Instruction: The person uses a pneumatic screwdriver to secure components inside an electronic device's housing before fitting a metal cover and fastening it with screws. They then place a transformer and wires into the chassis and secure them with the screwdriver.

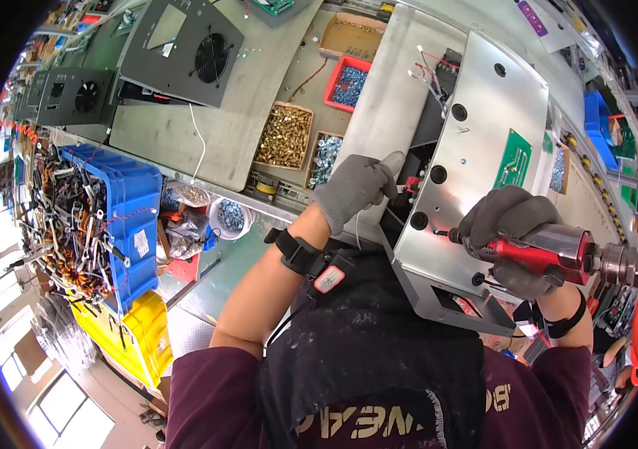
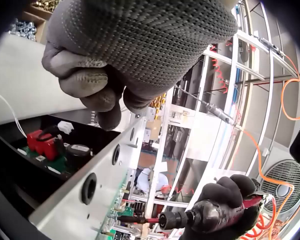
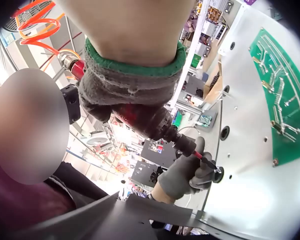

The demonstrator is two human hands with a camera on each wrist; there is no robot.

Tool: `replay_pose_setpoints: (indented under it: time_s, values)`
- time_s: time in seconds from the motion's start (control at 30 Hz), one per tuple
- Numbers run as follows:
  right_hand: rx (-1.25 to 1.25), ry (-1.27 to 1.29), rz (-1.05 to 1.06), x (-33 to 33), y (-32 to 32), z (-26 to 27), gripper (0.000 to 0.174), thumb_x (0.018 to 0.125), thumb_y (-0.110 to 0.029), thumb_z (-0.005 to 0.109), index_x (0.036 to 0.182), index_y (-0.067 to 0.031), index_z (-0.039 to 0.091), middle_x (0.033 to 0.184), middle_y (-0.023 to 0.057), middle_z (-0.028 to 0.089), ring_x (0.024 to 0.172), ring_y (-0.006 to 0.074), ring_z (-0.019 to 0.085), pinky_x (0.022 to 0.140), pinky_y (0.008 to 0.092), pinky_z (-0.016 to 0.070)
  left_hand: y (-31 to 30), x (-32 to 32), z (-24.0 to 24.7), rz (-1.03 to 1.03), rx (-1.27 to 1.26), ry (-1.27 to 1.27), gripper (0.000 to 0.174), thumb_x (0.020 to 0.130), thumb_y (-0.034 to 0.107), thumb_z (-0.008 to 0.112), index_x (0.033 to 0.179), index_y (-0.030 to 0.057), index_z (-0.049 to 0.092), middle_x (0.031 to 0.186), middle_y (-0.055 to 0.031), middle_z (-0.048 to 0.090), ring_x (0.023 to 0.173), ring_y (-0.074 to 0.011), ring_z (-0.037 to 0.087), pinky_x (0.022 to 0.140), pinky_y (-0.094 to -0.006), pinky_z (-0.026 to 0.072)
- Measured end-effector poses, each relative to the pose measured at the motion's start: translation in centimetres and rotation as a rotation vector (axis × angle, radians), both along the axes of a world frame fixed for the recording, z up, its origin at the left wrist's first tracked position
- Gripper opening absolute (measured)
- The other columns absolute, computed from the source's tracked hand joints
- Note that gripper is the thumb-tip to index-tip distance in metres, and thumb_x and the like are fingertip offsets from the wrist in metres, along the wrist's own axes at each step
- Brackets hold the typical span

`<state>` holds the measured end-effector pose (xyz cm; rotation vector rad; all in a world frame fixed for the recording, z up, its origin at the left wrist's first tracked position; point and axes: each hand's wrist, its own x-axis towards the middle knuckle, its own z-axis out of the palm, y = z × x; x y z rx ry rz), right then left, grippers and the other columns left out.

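My gloved right hand (image 1: 510, 213) grips a red air screwdriver (image 1: 543, 251). Its bit (image 3: 207, 162) reaches the silver metal panel (image 1: 487, 86) close to a black-rimmed hole. The panel is the side of a dark metal case on my lap side of the bench, with a green circuit board (image 1: 513, 157) on its face. Beside the panel's far edge is my gloved left hand (image 1: 355, 187), its fingers curled in the left wrist view. What lies inside those fingers is hidden. Below them, red connectors (image 2: 42, 145) show inside the open case.
Brass screws (image 1: 285, 135) and silver screws (image 1: 324, 159) fill boxes beyond my left hand; a red tray (image 1: 347, 82) holds more. Dark fan panels (image 1: 184, 52) stand at the upper left. A blue crate (image 1: 136, 224) of cables sits on the left above a yellow one (image 1: 147, 329).
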<state>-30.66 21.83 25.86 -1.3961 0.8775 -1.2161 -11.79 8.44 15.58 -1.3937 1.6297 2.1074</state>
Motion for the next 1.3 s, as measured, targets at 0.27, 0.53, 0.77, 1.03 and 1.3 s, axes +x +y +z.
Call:
replay_pose_setpoints:
  time_s: [0.27, 0.53, 0.77, 1.03, 1.3]
  values:
    - [-0.008, 0.125, -0.003, 1.6, 0.2, 0.0, 0.02, 0.074, -0.009, 0.069, 0.087, -0.0071, 0.054, 0.083, 0.0119, 0.06, 0.07, 0.0211, 0.058, 0.069, 0.0352, 0.051, 0.1, 0.8, -0.6, 0.03, 0.052, 0.048, 0.054, 0.087, 0.049, 0.057, 0.069, -0.0011, 0.065, 0.063, -0.0056, 0.062, 0.052, -0.0108, 0.051, 0.051, -0.0257, 0.0428]
    - [-0.063, 0.225, 0.081, 2.2, -0.6, 0.1, 0.015, 0.079, -0.012, 0.068, 0.082, -0.0069, 0.054, 0.089, 0.01, 0.062, 0.086, 0.0274, 0.062, 0.074, 0.0388, 0.0531, -0.4, 0.7, -1.0, 0.001, 0.04, 0.061, 0.049, 0.088, 0.045, 0.058, 0.073, -0.0018, 0.065, 0.063, -0.0052, 0.061, 0.053, -0.0104, 0.05, 0.051, -0.0252, 0.0425]
    - [-0.06, 0.22, 0.071, 1.9, -0.6, 0.3, 0.017, 0.076, -0.01, 0.069, 0.084, -0.0061, 0.054, 0.089, 0.0129, 0.062, 0.087, 0.0298, 0.062, 0.075, 0.0417, 0.0527, -0.9, 1.1, -2.6, 0.0, 0.064, 0.031, 0.039, 0.086, 0.036, 0.062, 0.08, -0.0027, 0.065, 0.066, -0.0063, 0.061, 0.055, -0.0123, 0.053, 0.054, -0.0252, 0.0452]
    - [-0.046, 0.196, -0.681, -3.1, 8.1, 5.8, 0.044, 0.077, -0.028, 0.07, 0.109, -0.0064, 0.05, 0.105, 0.0137, 0.055, 0.095, 0.0315, 0.057, 0.083, 0.0448, 0.0475, -5.8, 0.3, -9.2, 0.175, -0.105, 0.121, 0.028, 0.078, -0.001, 0.051, 0.104, -0.0046, 0.061, 0.091, -0.0124, 0.066, 0.076, -0.0189, 0.065, 0.07, -0.0282, 0.0525]
    - [0.234, 0.327, -1.544, -7.2, 22.7, -0.4, 0.051, 0.086, -0.016, 0.055, 0.13, 0.0048, 0.042, 0.122, 0.0168, 0.052, 0.105, 0.0277, 0.054, 0.095, 0.0417, 0.0427, -12.2, -6.4, -8.4, -0.11, -1.187, -0.329, 0.032, 0.085, 0.03, 0.06, 0.11, 0.0119, 0.064, 0.105, -0.0147, 0.064, 0.092, -0.0253, 0.064, 0.08, -0.0328, 0.0501]
